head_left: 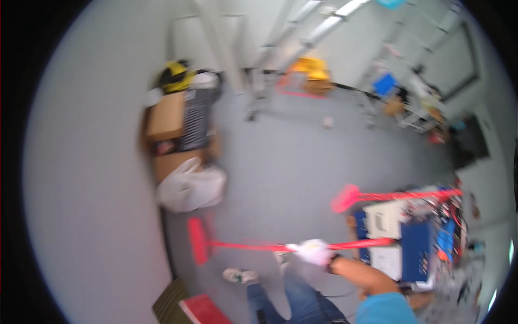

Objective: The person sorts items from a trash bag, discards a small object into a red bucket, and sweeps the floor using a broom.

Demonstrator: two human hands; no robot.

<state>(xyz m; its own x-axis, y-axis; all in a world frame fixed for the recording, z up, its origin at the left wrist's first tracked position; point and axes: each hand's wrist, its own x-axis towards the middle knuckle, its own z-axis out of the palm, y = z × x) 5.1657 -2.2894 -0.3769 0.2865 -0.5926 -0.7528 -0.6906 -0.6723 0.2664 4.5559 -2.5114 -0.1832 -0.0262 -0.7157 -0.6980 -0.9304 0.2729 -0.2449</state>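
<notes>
My right hand [314,252], in a white glove, is closed around the handle of a red broom [200,241]. The handle runs sideways across the lower middle of the view, and the broom's head is at the left end, by the wall. Motion blur hides the bristles. My left hand is out of view. A second long-handled red tool [345,198] with a broad head lies farther right, its handle reaching over a pile of boxes; blur hides its exact kind.
At the left wall stand cardboard boxes [166,116] and a white plastic bag [192,186]. Ladders [329,24] lean at the back near a yellow item [310,67]. Blue and white boxes [415,251] and tangled cables crowd the right. A red box [205,310] is at the lower left.
</notes>
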